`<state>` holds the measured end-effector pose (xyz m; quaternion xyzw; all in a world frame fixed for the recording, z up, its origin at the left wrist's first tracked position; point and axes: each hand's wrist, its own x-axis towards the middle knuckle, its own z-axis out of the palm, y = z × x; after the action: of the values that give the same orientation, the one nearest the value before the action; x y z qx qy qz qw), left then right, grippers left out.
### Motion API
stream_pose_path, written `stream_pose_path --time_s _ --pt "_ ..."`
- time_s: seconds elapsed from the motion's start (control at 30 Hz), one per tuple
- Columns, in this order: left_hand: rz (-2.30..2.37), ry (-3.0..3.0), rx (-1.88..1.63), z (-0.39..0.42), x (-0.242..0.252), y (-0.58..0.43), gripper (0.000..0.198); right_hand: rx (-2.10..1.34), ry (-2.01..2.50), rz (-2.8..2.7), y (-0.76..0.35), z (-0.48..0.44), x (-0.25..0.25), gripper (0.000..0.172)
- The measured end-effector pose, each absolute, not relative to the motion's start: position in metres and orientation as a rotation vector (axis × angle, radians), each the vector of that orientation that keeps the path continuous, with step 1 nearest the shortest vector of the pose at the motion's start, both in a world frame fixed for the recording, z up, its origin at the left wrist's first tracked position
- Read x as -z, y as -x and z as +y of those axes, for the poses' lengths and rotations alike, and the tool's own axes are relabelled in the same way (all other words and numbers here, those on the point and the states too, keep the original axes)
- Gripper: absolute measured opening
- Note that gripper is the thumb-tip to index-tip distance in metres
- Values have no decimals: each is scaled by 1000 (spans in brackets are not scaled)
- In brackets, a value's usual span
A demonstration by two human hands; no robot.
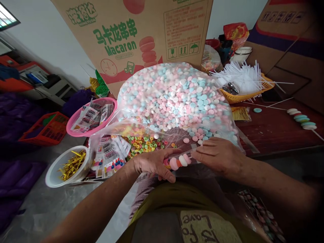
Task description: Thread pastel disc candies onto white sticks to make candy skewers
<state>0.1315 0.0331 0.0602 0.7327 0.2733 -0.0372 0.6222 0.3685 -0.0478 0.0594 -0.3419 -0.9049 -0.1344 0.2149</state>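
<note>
My left hand (152,163) is closed around a candy skewer (178,161) of pink, white and orange discs, held across my lap. The fingers of my right hand (219,155) are pinched together at the skewer's right end. Just beyond both hands lies a big clear bag of pink, blue and white candy discs (174,98). A smaller open bag of coloured ring candies (144,141) lies in front of it, right above my left hand.
A white bowl of gold twist ties (68,165) and printed wrappers (111,157) lie at left, with a pink basket (89,116) behind. A Macaron carton (134,37) stands at the back. White sticks fill a yellow basket (243,84); a finished skewer (302,119) rests on the red table.
</note>
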Motion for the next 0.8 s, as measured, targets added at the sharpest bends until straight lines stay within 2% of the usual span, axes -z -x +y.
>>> stream_pose_path --time_s 0.1,0.23,0.27,0.33,0.4,0.5,0.6,0.73,0.8 --pt "605 -1419 255 27 -63 -134 80 577 852 -2466 -365 -52 -66 17" --pt "525 -1249 396 16 -67 -143 46 698 782 -2467 -367 -52 -79 18" --pt "506 -1238 419 15 -68 -144 42 714 745 -2473 -367 -52 -80 17" --pt "506 -1246 421 17 -69 -143 50 711 660 -2478 -364 -54 -78 18" --pt "580 -1361 388 21 -68 -142 70 640 670 -2515 -358 -57 -67 19" --pt "705 -1887 369 24 -66 -148 91 378 890 -2587 -347 -62 -43 20" --pt "754 -2415 419 22 -71 -157 90 85 1138 -2489 -342 -62 -22 22" --pt "737 -2488 340 29 -87 -148 92 -33 1251 -2218 -355 -59 -15 24" --pt "747 -2516 382 36 -93 -137 71 -24 1256 -2180 -363 -60 -18 24"
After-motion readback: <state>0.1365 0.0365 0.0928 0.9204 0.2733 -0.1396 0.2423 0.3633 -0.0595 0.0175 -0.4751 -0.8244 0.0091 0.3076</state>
